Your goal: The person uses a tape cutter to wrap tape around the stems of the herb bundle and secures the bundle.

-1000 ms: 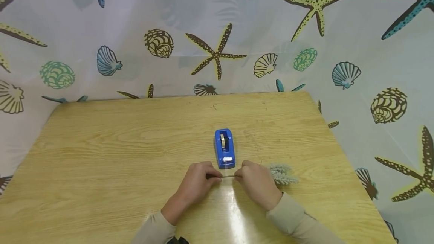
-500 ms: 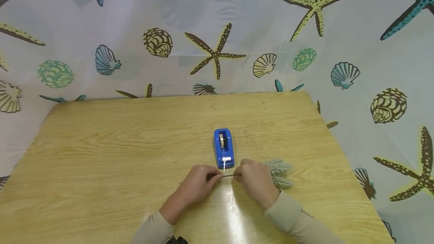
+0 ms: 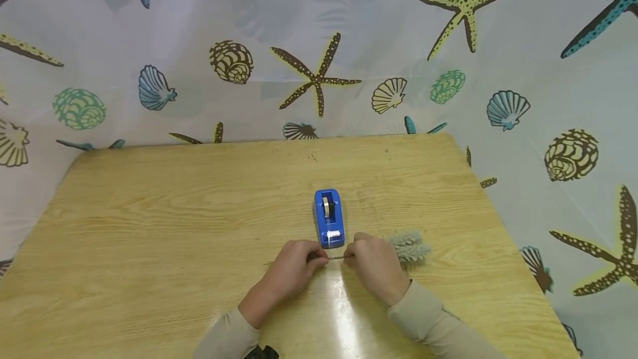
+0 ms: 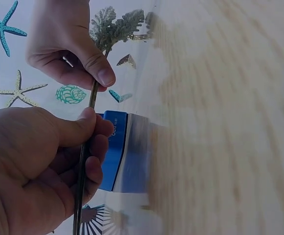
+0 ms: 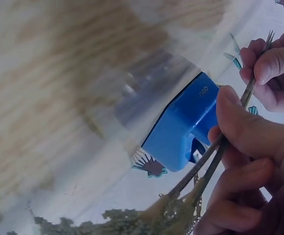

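A bundle of thin brown stems (image 3: 336,258) lies crosswise between my hands, low over the table. Its grey-green leafy heads (image 3: 411,249) stick out beyond my right hand (image 3: 377,267). My left hand (image 3: 291,269) pinches the stems between thumb and fingers, and their thin ends poke out at its left. In the right wrist view, my right thumb and fingers pinch the stems (image 5: 200,169) where two of them spread apart below the leaves. Just beyond the hands stands a blue tape dispenser (image 3: 338,220), its front end near the left fingertips. Whether tape links it to the stems is unclear.
The wood-grain table (image 3: 174,226) stretches around the hands on both sides. Behind it and along its right side hangs a white cloth (image 3: 279,26) printed with shells and starfish.
The leafy heads have turned and drawn closer together as the stems rolled in my fingers. A pale tape strip, seen between dispenser and stems half a second ago, no longer shows clearly.
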A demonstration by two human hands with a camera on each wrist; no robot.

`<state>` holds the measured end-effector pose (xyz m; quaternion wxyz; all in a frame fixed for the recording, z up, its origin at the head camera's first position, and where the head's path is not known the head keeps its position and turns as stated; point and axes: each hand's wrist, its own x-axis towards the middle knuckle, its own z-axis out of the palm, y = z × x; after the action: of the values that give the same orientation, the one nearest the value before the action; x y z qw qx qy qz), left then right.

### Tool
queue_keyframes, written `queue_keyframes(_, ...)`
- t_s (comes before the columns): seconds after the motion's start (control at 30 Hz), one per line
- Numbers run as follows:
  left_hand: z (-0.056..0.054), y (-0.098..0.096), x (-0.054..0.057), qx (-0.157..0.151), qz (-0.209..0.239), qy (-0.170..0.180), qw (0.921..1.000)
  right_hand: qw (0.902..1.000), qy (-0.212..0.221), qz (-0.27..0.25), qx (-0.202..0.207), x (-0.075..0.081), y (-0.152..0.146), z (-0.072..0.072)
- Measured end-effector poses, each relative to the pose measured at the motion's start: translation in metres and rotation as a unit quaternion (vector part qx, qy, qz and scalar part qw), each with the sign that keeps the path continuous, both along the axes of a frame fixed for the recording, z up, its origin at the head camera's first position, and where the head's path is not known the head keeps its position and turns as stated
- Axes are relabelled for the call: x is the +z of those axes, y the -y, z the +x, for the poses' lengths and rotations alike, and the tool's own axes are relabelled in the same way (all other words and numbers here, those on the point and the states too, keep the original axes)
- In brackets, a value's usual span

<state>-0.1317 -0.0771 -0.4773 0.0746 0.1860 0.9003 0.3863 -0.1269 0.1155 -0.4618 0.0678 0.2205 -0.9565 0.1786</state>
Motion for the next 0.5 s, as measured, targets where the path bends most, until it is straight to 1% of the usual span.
queue_keyframes(0.2,0.0014,-0.0033,-0.0021,0.006,0.013,-0.01,0.9998,0.9994,0.026,-0.02,-0.007,0.0003,-0.002,0.0004)
queue_keyframes(0.33,0.0019,-0.0037,-0.0036,0.009,0.015,-0.016,0.9997,0.9989,0.04,-0.023,0.006,0.0008,-0.0028,-0.0006)
queue_keyframes(0.5,0.0004,-0.0021,-0.0045,0.014,0.017,-0.039,0.999,0.9977,0.03,0.028,0.054,0.004,-0.0026,-0.0033)
